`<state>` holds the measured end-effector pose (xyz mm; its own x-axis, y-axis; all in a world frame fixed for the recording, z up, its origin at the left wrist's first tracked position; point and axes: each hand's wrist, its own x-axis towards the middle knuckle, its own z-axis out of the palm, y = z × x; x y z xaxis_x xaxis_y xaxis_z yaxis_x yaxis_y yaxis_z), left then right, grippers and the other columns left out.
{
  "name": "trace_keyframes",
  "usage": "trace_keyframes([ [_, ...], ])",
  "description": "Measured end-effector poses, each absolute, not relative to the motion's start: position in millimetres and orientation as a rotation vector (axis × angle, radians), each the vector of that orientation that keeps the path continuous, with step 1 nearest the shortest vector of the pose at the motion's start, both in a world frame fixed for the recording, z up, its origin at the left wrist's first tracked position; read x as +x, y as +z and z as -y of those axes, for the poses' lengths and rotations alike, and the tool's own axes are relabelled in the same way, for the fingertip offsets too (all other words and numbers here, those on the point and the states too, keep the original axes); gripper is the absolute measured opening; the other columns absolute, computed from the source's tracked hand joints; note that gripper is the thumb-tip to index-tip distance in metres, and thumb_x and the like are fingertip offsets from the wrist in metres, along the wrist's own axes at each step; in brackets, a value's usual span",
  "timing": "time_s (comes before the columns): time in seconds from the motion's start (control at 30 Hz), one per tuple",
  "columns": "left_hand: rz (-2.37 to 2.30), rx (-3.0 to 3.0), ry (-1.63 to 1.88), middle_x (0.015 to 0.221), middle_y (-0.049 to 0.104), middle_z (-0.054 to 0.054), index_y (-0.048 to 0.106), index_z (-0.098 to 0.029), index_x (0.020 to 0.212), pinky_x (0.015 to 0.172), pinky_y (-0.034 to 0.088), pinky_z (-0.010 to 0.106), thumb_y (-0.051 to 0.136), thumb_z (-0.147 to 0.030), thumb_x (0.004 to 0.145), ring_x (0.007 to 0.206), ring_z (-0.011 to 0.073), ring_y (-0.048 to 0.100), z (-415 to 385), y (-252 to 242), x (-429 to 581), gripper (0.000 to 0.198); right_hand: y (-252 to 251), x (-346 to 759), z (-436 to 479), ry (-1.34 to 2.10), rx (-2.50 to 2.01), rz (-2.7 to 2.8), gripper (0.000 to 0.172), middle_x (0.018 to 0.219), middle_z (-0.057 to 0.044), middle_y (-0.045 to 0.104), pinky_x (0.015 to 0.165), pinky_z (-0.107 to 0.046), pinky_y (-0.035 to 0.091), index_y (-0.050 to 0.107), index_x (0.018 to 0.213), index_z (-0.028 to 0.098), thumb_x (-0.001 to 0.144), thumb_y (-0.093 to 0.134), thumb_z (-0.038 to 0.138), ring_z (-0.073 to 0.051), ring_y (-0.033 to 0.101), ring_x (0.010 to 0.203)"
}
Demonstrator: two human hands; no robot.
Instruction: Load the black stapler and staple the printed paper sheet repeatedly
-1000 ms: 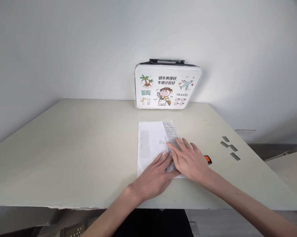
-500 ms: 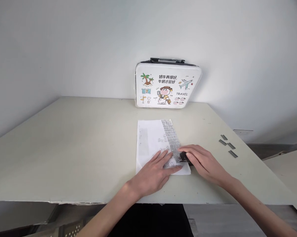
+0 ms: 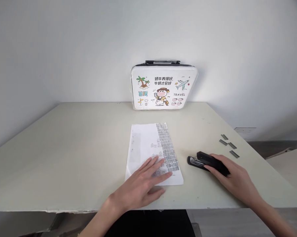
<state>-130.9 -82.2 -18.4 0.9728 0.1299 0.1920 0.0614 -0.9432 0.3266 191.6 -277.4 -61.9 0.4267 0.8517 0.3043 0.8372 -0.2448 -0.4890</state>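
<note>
A stack of white printed paper lies on the table in front of me, with a grey patterned strip along its right side. My left hand rests flat on the sheet's near edge, fingers spread. To the right of the paper lies a black stapler, its metal nose pointing left. My right hand is wrapped over the stapler's rear half.
A white case with cartoon travel pictures leans on the wall at the back of the pale table. Several strips of staples lie near the right edge. The table's front edge runs just below my wrists.
My right hand has left the paper and moved right, taking hold of the black stapler and drawing it away from the sheet. My left hand has stayed on the paper.
</note>
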Motion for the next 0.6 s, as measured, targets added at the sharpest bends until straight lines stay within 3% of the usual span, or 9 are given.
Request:
trace_keyframes([
  [0.2, -0.594, 2.763, 0.508, 0.170, 0.035, -0.002, 0.037, -0.040, 0.162, 0.123, 0.043, 0.052, 0.055, -0.040, 0.108, 0.156, 0.0266, 0.035, 39, -9, -178, 0.057, -70, 199, 304, 0.146, -2.088, 1.219, 0.038, 0.117, -0.007, 0.077, 0.072, -0.035, 0.062, 0.065, 0.118, 0.030, 0.093, 0.066, 0.059, -0.031, 0.075, 0.100],
  [0.4, -0.723, 2.856, 0.399, 0.172, 0.030, -0.002, 0.025, -0.040, 0.167, 0.127, 0.035, 0.056, 0.060, -0.053, 0.102, 0.159, 0.0307, 0.028, 20, -30, -199, 0.074, -72, 200, 301, 0.220, -2.006, 1.171, 0.036, 0.116, -0.006, 0.077, 0.070, -0.026, 0.062, 0.069, 0.115, 0.028, 0.092, 0.069, 0.056, -0.027, 0.075, 0.101],
  [0.6, -0.722, 2.943, 0.390, 0.172, 0.028, -0.003, 0.023, -0.039, 0.167, 0.127, 0.033, 0.057, 0.060, -0.052, 0.102, 0.159, 0.0311, 0.025, 22, -35, -197, 0.076, -75, 199, 299, 0.243, -1.994, 1.137, 0.037, 0.116, -0.004, 0.078, 0.073, -0.024, 0.063, 0.069, 0.116, 0.029, 0.090, 0.071, 0.056, -0.025, 0.076, 0.099],
])
